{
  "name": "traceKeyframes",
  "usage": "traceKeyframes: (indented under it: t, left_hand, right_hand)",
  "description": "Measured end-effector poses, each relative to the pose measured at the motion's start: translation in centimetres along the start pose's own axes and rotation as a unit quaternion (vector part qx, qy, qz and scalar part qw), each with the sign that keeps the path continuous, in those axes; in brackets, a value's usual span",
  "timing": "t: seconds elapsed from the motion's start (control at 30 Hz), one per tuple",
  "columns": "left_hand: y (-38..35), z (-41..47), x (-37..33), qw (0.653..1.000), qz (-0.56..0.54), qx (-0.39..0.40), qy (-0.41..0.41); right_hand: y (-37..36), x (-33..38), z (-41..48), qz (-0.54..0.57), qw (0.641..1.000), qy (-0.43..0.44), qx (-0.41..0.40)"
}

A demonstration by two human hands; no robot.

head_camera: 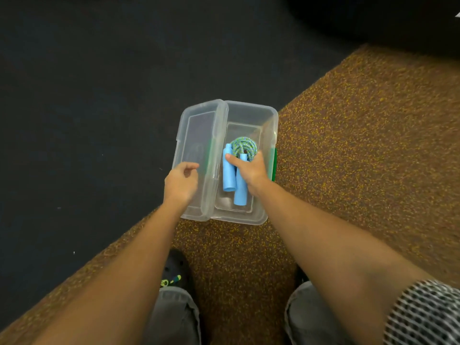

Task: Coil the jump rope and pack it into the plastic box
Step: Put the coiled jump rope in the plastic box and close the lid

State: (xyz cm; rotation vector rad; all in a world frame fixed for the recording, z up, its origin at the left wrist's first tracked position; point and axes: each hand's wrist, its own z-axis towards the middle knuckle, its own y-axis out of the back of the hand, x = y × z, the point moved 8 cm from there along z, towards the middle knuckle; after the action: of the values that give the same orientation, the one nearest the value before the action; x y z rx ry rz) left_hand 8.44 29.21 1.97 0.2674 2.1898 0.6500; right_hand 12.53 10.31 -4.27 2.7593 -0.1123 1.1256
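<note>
While the clear plastic box (270,135) sits on the floor, half on the speckled brown mat (361,150) and half on the dark floor (87,95), its lid (196,145) is flipped wide to the left side. The jump rope (244,146) is seen inside the box. It is wound into a small round coil of blue and green cord at the far end. Its two light blue handles (230,170) are laid side by side, pointing back to the person. The handles are touching each other.

The right hand (251,170) is pushed down into the box and is closed around the rope. The thumb is pressed on the left handle, and the other fingers are wrapped over the near edge of the coil. Part of the right handle is hidden under this hand.

The left hand (180,181) is held over the near corner of the lid. Its fingers are curled in loosely, and nothing is held in them. It cannot be told if the lid is touched by it.

A green clip (274,165) is seen on the right wall of the box, just past the right hand.

Below the box, a black shoe (175,267) with small bright charms is seen on the mat. Gray trouser legs (174,317) are seen at the bottom, and a black and white patterned sleeve (423,314) is at the lower right corner.
</note>
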Motion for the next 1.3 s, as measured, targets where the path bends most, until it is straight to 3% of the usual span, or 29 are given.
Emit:
traceKeyframes:
  t: [0.2, 0.43, 0.63, 0.73, 1.03, 1.2, 1.3]
  left_hand:
    - [0.0, 1.3, 1.7, 0.998, -0.046, -0.035, 0.033]
    - [-0.9, 1.9, 2.4, 0.997, -0.072, -0.014, 0.029]
    - [-1.0, 1.8, 2.1, 0.996, -0.079, -0.012, 0.026]
    - [-1.1, 1.7, 2.0, 0.996, -0.079, -0.013, 0.027]
    - [-0.4, 1.8, 2.1, 0.992, -0.122, -0.027, 0.037]
    - [0.2, 2.0, 2.2, 0.988, -0.145, -0.047, 0.035]
    - [0.6, 2.0, 2.4, 0.985, -0.156, -0.065, 0.039]
  right_hand:
    - [-0.3, -1.8, 1.7, -0.024, 1.000, 0.001, -0.019]
    - [-0.3, -2.0, 2.7, -0.117, 0.992, 0.033, -0.041]
    - [-0.2, -0.5, 2.2, -0.314, 0.941, 0.070, -0.103]
    - [-0.4, -0.3, 1.7, -0.362, 0.921, 0.098, -0.103]
    - [0.5, 0.8, 0.3, -0.221, 0.954, 0.163, -0.121]
    - [0.4, 0.2, -4.2, -0.135, 0.947, 0.189, -0.220]
    - [-2.0, -0.2, -7.1, -0.142, 0.950, 0.207, -0.187]
